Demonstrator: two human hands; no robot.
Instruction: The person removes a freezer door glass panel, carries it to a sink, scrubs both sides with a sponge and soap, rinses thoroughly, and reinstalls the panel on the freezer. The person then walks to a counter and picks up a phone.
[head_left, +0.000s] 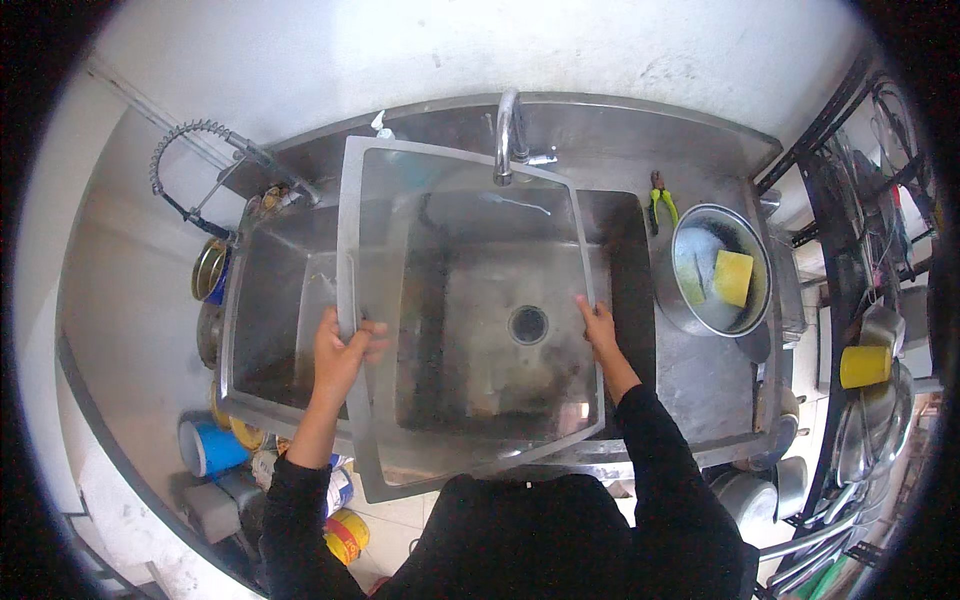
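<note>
A framed transparent panel (480, 300) is held over a steel double sink (630, 300), whose round drain shows through it. My left hand (345, 349) grips the panel's left frame edge, beside a long handle. At the right edge, my right hand (600, 326) holds the frame with the thumb on top. A chrome faucet (510, 135) arches over the panel's far edge. To the right, a round metal pot (721, 270) holds sudsy water, a yellow sponge (733, 278) and a greenish pad.
Pliers with green handles (660, 202) lie beside the pot. A spring-hose sprayer (195, 176) stands at the far left. Below the sink's left side are a blue container (214, 448) and a yellow can (346, 536). Shelves with metal cookware and a yellow cup (865, 367) are at the right.
</note>
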